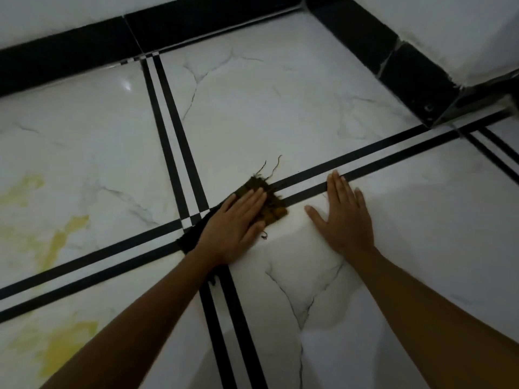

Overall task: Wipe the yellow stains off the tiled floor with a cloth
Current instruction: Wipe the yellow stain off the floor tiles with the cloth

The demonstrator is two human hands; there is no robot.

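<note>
Hands flat at frame centre: left hand (234, 224) presses cloth (269, 202) with straight fingers; right hand (344, 216) spread on floor (280, 108). Stains (56, 242) lower left.

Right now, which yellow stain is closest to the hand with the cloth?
The middle streak, just above the black lines left of the left hand pressing the cloth; the others lie farther off.

Glossy marbled tiles (280, 108); frayed woven cloth (273, 207)
</note>
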